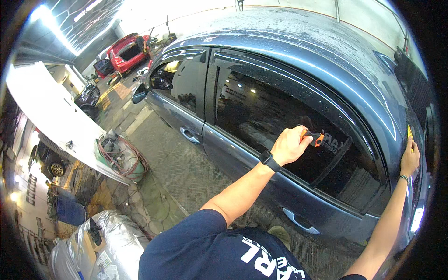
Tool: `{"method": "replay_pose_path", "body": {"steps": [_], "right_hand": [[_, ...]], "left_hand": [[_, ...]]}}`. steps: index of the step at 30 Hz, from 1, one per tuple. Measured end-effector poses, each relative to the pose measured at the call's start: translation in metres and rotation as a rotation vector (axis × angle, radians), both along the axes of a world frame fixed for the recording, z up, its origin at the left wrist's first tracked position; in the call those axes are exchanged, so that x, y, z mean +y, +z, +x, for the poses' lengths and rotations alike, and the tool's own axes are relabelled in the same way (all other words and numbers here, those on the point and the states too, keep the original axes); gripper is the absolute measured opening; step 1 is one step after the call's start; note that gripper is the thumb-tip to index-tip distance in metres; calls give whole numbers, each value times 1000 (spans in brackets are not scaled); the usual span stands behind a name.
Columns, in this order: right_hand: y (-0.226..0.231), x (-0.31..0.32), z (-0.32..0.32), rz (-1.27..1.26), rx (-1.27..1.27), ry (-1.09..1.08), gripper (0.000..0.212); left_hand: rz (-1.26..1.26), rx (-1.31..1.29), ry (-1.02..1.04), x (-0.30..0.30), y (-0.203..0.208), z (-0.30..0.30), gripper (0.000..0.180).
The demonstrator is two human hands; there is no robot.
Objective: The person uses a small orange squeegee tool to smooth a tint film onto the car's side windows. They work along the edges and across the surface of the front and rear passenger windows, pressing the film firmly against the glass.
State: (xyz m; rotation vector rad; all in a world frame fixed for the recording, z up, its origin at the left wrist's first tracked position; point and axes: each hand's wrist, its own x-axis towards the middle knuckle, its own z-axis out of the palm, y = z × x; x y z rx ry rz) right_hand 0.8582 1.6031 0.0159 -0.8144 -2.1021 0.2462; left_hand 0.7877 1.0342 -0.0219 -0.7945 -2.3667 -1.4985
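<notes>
A dark grey-blue car stands in front of me, its roof wet. My left hand, with a black watch on the wrist, grips an orange and black scraper pressed against the tinted rear door window. My right hand rests on the car's rear pillar at the far right, pinching a small yellow piece against the body. Two door handles show: the front door handle and the rear door handle.
A coiled hose on a green drum lies on the floor to the left. A red car with an open hatch is parked far back. Silver-wrapped bundles sit at the lower left, beside a white panel.
</notes>
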Motion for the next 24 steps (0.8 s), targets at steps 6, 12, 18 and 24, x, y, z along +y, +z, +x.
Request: {"method": "replay_pose_path", "body": {"steps": [6, 12, 18, 24], "right_hand": [[-4, 8, -8, 43, 15, 28, 57], [-3, 9, -5, 33, 5, 26, 56], [-1, -2, -12, -15, 0, 70, 56], [8, -13, 8, 30, 50, 68, 56]], "left_hand": [[-47, 116, -56, 47, -7, 13, 25], [-56, 7, 21, 5, 11, -2, 25], [-54, 142, -33, 47, 6, 10, 21], [-167, 55, 44, 17, 30, 0, 33]]}}
